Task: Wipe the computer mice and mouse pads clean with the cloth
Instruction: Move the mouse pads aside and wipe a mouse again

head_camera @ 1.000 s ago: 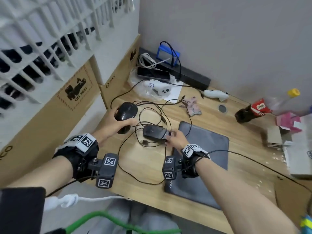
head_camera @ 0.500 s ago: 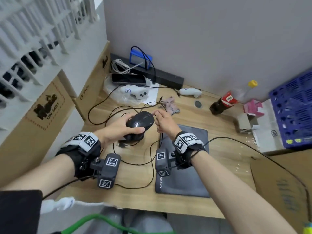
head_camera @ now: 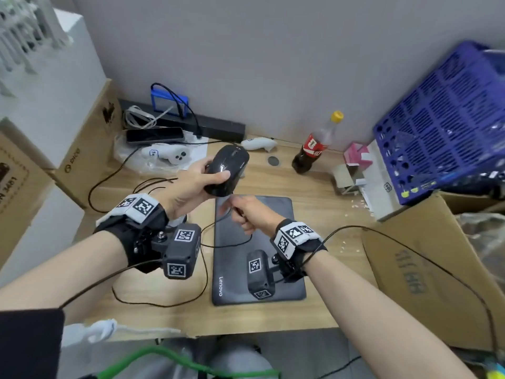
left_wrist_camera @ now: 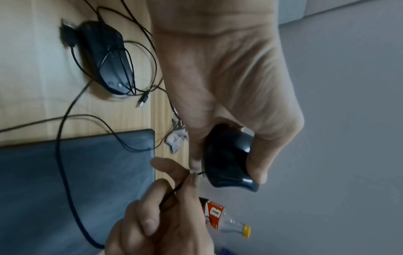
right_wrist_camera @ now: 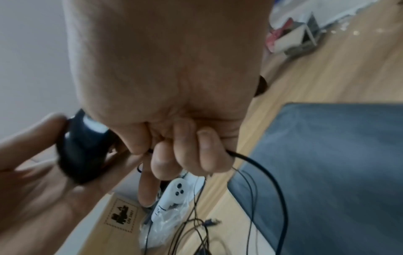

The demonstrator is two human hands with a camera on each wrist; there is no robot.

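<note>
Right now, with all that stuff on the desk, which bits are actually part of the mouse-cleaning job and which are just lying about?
Part of the job:
- black mouse held up in the left hand
- its cable, pinched by the right hand
- second mouse on the desk
- grey mouse pad
- crumpled cloth

Just lying about:
- cola bottle
- white controller
- phone
- blue crate

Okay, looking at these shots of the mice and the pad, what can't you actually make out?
- Second mouse: shows only in the left wrist view; in the head view the left hand covers it.
- Cloth: hidden in the head view behind the held mouse.
- Right hand: its grip on the cable is blurred.
</note>
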